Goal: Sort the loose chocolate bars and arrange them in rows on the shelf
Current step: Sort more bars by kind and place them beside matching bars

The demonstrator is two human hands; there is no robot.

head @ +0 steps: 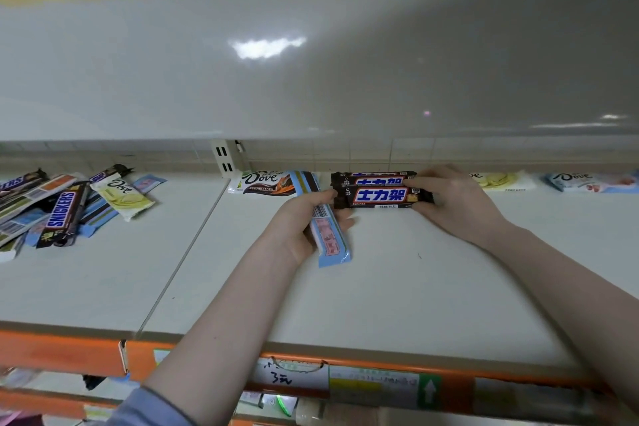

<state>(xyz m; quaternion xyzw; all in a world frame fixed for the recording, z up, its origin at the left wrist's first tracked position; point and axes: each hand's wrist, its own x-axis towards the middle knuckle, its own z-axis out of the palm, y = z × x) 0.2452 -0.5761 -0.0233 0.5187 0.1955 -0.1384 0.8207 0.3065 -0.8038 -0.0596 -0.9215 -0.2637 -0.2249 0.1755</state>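
Row-building in progress at frame centre: right hand (pixel 460 201) grips the front Snickers bar (pixel 383 196) beside its twin, left hand (pixel 304 221) holds a blue-wrapped bar (pixel 328 235); next, square the pair, then place blue.

At frame centre, two dark brown Snickers bars (pixel 382 196) carry blue lettering on white. The held bar (pixel 328 228) is pale blue with a barcode; the shelf edge (pixel 62 353) is orange.

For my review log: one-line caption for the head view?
Right hand sets Snickers bar on shelf; left hand holds blue bar.
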